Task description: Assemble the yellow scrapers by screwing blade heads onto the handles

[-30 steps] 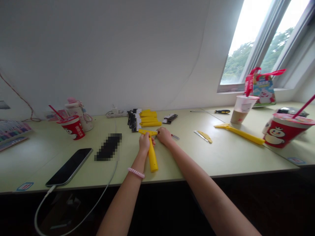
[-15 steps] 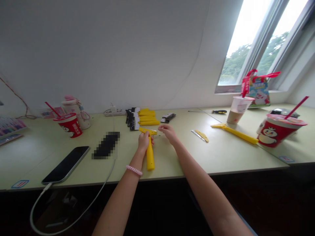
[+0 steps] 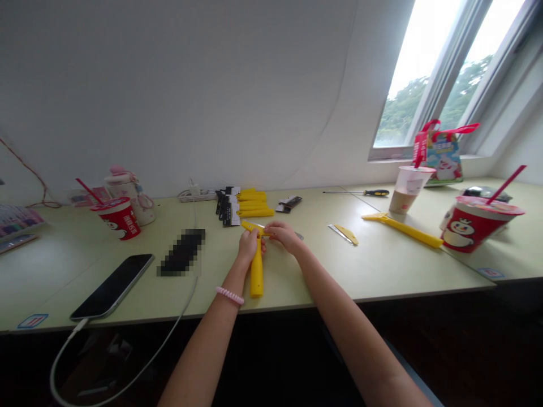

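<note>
My left hand (image 3: 248, 246) is closed around the neck of a yellow scraper (image 3: 257, 277), whose handle points toward the table's front edge. At the right end of the scraper's head, my right hand (image 3: 283, 235) has its fingers pinched together; whatever is between them is too small to make out. A bit of metal blade shows near those fingertips. Right of my hands lies a loose yellow blade cover with a metal blade (image 3: 343, 234). Behind my hands are several yellow scrapers (image 3: 254, 204) in a row with black-and-white cards.
Small black packets (image 3: 288, 203) lie behind my right hand. On the right are a screwdriver (image 3: 375, 193), a long yellow scraper (image 3: 407, 233), a clear drink cup (image 3: 408, 189) and a red cup (image 3: 475, 226). A phone (image 3: 114, 285) with a cable and another red cup (image 3: 116, 219) stand left.
My right hand has moved left and in, from beside the scraper to the right end of its head. The left hand keeps its hold on the neck.
</note>
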`<move>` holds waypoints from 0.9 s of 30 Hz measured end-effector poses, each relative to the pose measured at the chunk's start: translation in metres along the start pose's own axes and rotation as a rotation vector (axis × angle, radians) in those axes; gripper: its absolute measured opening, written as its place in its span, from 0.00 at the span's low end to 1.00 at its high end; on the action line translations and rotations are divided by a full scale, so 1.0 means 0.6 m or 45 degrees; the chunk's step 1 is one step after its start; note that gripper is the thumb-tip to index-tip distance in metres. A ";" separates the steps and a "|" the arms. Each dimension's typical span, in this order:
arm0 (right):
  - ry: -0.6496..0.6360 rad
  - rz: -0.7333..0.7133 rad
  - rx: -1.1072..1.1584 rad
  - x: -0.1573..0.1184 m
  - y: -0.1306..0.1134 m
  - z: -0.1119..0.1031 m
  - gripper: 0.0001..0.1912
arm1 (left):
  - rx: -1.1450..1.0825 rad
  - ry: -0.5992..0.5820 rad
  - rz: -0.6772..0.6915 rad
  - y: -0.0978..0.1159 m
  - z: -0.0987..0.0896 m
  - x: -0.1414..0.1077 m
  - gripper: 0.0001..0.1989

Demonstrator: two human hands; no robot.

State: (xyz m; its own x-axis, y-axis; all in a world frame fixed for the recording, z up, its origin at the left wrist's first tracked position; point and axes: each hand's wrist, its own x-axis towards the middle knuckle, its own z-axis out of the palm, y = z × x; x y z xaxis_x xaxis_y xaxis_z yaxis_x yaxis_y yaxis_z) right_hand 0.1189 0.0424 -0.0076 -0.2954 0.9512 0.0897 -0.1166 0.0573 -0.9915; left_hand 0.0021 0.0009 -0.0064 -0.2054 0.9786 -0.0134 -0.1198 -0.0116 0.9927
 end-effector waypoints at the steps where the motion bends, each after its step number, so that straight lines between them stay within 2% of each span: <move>1: 0.026 0.043 0.042 -0.001 -0.001 0.003 0.05 | 0.009 -0.003 -0.001 0.000 0.000 0.000 0.04; 6: 0.061 0.146 0.211 -0.005 -0.005 0.011 0.07 | 0.035 -0.040 0.012 -0.002 0.002 0.001 0.05; 12: 0.078 0.309 0.297 -0.004 -0.011 0.003 0.10 | 0.019 -0.086 -0.010 0.003 0.003 -0.005 0.07; 17: 0.063 0.323 0.369 -0.004 -0.014 -0.001 0.09 | 0.036 -0.112 -0.028 0.002 0.006 -0.004 0.07; 19: 0.103 0.330 0.376 -0.004 -0.016 -0.002 0.09 | 0.092 -0.062 -0.033 -0.001 0.007 -0.001 0.08; 20: 0.125 0.331 0.379 -0.004 -0.017 -0.003 0.09 | 0.148 0.014 -0.005 -0.002 0.006 -0.001 0.10; 22: 0.162 0.329 0.380 -0.003 -0.018 -0.006 0.08 | 0.332 0.259 0.163 -0.003 0.002 -0.004 0.15; 24: 0.185 0.324 0.374 -0.002 -0.017 -0.010 0.08 | 0.608 0.470 0.478 -0.001 -0.003 -0.013 0.20; 25: 0.188 0.323 0.373 -0.001 -0.017 -0.011 0.08 | 0.769 0.502 0.658 0.003 -0.005 -0.021 0.21; 27: 0.177 0.315 0.382 0.001 -0.014 -0.014 0.09 | 1.093 0.413 0.932 0.011 -0.007 -0.040 0.21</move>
State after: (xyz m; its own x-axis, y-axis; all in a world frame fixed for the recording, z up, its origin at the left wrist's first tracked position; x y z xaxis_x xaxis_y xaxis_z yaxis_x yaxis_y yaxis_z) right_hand 0.1277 0.0449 0.0001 -0.2207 0.9583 -0.1817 -0.3353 -0.2495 -0.9085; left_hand 0.0022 -0.0235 0.0001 -0.2063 0.6966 0.6871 0.7984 -0.2862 0.5298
